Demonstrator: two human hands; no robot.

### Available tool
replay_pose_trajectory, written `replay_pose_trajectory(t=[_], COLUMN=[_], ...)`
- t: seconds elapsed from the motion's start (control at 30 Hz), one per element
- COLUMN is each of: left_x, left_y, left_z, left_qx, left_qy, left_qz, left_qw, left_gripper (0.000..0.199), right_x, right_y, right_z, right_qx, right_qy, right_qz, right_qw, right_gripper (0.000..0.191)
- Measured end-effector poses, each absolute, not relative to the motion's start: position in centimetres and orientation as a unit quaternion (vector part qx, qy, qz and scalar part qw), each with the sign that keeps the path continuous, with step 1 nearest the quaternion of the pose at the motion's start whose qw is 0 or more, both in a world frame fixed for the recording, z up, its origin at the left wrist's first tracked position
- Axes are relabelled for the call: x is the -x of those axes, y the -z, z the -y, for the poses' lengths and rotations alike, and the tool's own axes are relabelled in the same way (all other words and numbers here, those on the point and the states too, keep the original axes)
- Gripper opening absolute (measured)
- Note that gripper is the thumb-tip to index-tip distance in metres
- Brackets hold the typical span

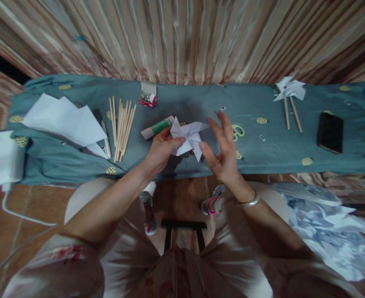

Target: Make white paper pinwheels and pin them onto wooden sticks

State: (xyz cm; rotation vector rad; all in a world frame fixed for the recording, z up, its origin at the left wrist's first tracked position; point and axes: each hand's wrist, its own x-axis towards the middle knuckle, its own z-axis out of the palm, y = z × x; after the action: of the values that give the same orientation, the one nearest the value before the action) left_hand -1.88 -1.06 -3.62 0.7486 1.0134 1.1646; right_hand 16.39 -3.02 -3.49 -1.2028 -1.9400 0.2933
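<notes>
My left hand pinches a white folded-paper pinwheel, its thumb on top near the left blade. Just right of it hovers my right hand, fingers spread and a metal bangle on the wrist. Its fingertips are close to the right blades; whether they touch the paper I cannot tell. Behind my left hand lies a glue stick with a green label. Green-handled scissors lie beside my right hand, partly hidden by it.
On the teal cloth are white paper sheets, several wooden sticks, a red box of pins, finished pinwheels on sticks and a black phone. A white device stands left. A bag of paper sits below right.
</notes>
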Motion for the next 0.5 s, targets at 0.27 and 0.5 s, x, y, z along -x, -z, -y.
replay_pose_trajectory(t=[0.27, 0.5], left_x=[2.2, 2.1], left_y=[3.6, 3.1], left_z=[1.0, 1.2], left_qx=[-0.344, -0.368], left_qy=[-0.516, -0.493], left_qz=[-0.448, -0.468], left_qw=[0.644, 0.634], left_gripper=[0.058, 0.07], right_x=[-16.0, -13.9], right_y=[5.1, 4.1], right_z=[1.3, 1.7], right_qx=[0.463, 0.442], right_qy=[-0.542, -0.626], right_qz=[0.505, 0.412], right_qw=[0.485, 0.493], right_gripper=[0.059, 0.063])
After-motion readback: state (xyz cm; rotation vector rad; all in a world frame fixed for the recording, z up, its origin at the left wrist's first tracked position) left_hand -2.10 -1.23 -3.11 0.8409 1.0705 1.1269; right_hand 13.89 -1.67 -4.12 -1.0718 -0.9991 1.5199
